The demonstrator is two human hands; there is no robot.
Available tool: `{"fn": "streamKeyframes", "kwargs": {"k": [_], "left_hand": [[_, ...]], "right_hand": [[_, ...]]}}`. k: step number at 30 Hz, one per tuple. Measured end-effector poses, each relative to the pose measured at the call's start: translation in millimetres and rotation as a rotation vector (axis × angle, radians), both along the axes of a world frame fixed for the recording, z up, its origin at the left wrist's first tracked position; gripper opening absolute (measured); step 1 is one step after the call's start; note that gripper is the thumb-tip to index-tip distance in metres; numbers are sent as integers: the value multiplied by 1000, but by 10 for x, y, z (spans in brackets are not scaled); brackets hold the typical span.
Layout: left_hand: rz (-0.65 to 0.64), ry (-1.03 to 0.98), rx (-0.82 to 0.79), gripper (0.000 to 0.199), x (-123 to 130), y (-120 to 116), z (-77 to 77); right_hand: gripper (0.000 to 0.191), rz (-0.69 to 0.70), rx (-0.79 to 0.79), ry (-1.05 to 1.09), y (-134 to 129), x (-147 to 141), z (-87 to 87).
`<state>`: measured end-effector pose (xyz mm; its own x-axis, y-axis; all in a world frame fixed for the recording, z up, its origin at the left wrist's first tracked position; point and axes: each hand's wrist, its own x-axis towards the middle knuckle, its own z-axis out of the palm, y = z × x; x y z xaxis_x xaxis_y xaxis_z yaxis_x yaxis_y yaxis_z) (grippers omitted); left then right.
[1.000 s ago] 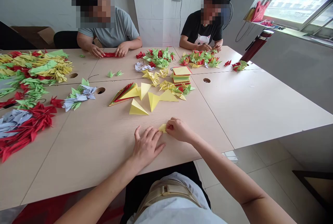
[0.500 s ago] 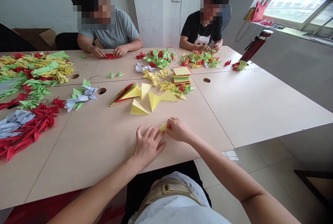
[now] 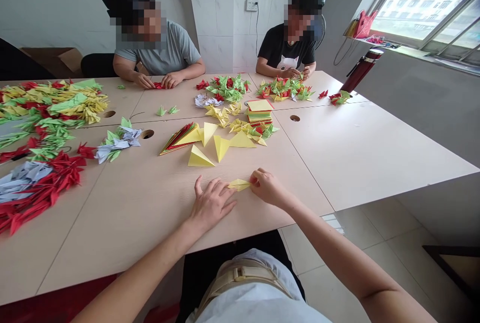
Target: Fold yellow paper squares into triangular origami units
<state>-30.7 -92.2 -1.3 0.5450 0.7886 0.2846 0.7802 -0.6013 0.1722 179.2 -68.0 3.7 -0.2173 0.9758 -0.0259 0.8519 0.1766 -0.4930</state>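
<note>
A small folded yellow paper (image 3: 239, 185) lies on the table between my hands. My left hand (image 3: 212, 204) rests flat with its fingers spread, fingertips on the paper's left end. My right hand (image 3: 268, 186) pinches the right tip of the same paper. Beyond them are several loose folded yellow pieces, one of them a cone-like piece (image 3: 200, 156). A fan of red, green and yellow folded sheets (image 3: 179, 139) lies behind these, and a stack of square paper (image 3: 260, 113) stands to its right.
Piles of folded paper cover the left of the table (image 3: 123, 243), with a red pile (image 3: 56, 183) nearest. Two people sit across, handling small paper pieces. A dark red flask (image 3: 360, 72) stands at the far right edge.
My right hand has moved slightly right, and more of the yellow paper shows between my hands. My left hand stays nearly in place. The view has shifted a little.
</note>
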Motion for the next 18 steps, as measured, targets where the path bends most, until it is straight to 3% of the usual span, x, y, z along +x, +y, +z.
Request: {"fn": "streamKeyframes", "kwargs": {"k": [3,7,10,13,18], "left_hand": [[53,-48,4,23,-2,56,-41],[10,-98,-35,23,24,130,-98],[-28,-133,-36,23,32,165,-131],[-55,-157,-22,21,34,206,-149],[-124,-193,32,21,55,297,-172]], "right_hand": [[14,37,40,18,-294,-102,-24],[18,292,105,106,-476,-234,-47],[18,437,149,157,-346,-156,-55],[17,395,216,155,-120,1,-74],[14,488,254,182,99,106,-151]]}}
